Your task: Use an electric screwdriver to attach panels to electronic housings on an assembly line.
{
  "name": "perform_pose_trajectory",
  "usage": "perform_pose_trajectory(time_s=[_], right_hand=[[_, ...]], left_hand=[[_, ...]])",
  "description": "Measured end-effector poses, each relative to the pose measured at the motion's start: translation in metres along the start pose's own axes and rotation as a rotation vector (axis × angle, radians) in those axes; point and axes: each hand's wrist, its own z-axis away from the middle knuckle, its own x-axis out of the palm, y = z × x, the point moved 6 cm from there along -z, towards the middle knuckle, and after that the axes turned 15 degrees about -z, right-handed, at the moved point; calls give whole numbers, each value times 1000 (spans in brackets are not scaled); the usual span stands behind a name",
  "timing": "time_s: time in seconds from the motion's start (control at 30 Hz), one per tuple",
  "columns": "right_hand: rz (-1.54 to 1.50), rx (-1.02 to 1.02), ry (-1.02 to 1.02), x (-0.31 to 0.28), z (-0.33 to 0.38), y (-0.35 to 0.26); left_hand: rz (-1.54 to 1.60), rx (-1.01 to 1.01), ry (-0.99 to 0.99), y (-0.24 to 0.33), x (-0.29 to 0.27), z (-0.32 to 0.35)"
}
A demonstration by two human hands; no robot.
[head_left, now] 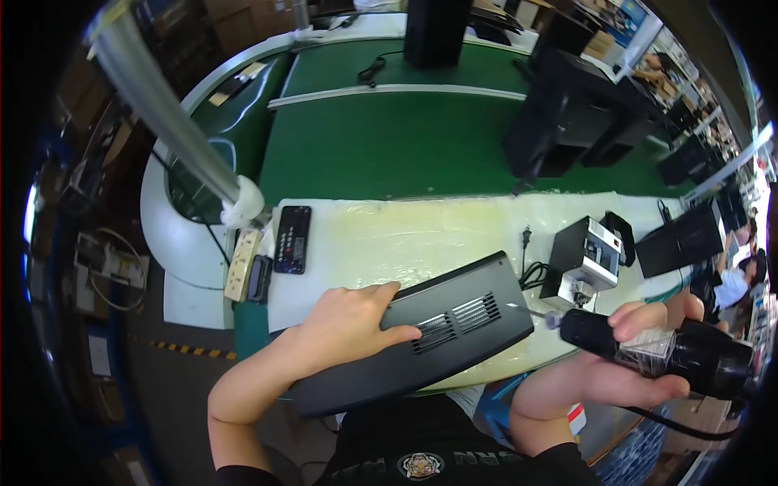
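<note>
left hand [344, 320] on laptop base [421, 336], right hand [624, 364] gripping electric screwdriver [656, 347], bit tip blurred

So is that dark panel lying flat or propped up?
Propped up: the dark panel tilts off the table, with the left hand on it.

A dark rectangular phone-like screen with faint rows of coloured marks [292, 239] is seen lying flat at the left end of the pale worktop, left of centre in the frame, with a smaller black rectangular device [260, 278] set just beside it to the lower left. A small white label with a red patch [576, 419] is seen at the lower right of the frame. At the top right corner, part of a blue wall sign [628, 18] is visible, too small to be made out.
</note>
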Motion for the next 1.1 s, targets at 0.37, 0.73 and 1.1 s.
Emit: perform_pose_trajectory(time_s=[0.37, 0.73, 1.1], right_hand=[[-90, 387, -362, 112, 56, 17], [-27, 696, -622, 148, 83, 29], [-407, 511, -536, 147, 103, 47]], left_hand=[[0, 81, 33, -16, 8, 18], [39, 104, 63, -20, 8, 17], [-18, 131, 123, -18, 8, 22]])
